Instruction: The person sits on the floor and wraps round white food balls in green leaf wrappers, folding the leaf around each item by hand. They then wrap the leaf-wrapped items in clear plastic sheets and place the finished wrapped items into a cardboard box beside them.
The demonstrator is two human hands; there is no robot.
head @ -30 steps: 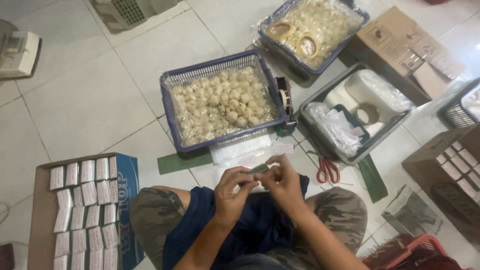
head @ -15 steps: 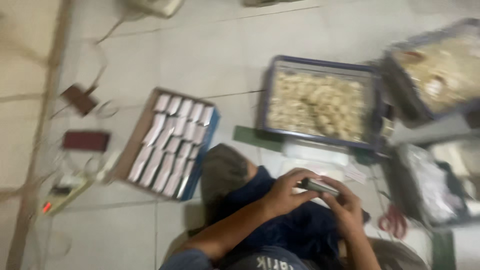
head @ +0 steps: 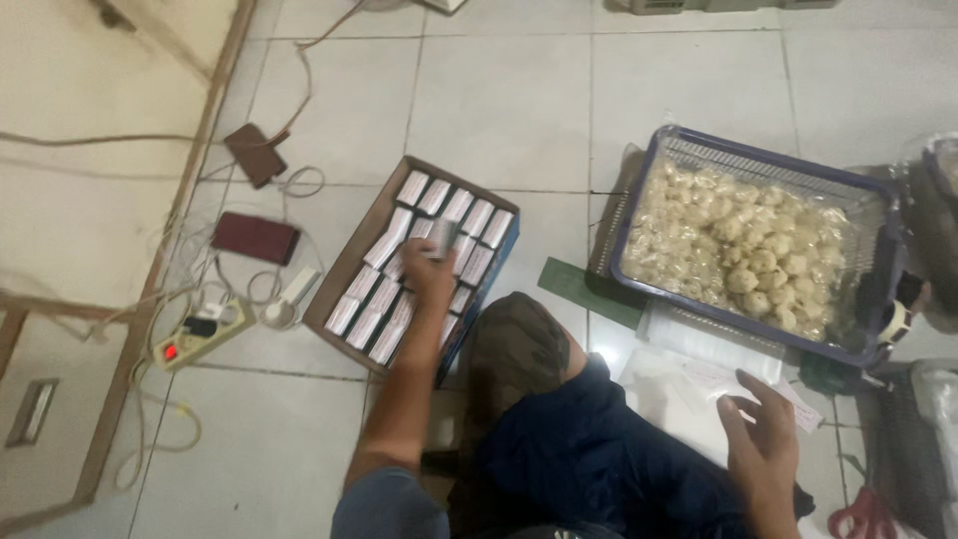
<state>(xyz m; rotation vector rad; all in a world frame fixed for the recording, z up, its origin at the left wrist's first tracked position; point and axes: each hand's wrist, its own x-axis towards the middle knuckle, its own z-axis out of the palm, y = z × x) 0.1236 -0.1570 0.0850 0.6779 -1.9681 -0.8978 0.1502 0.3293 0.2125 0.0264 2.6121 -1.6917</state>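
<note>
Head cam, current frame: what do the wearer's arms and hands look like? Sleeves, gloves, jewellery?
Both hands are bare: no gloves, and no rings or watch that I can make out. The left hand sits on a bare forearm, with a short grey-blue sleeve at the upper arm. The right hand and its wrist are uncovered too; its sleeve is out of frame.

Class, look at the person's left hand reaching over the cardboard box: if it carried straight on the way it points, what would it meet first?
Probably the far rows of small white packets in the cardboard box; the left hand already hovers over them, though its height is unclear.
</note>
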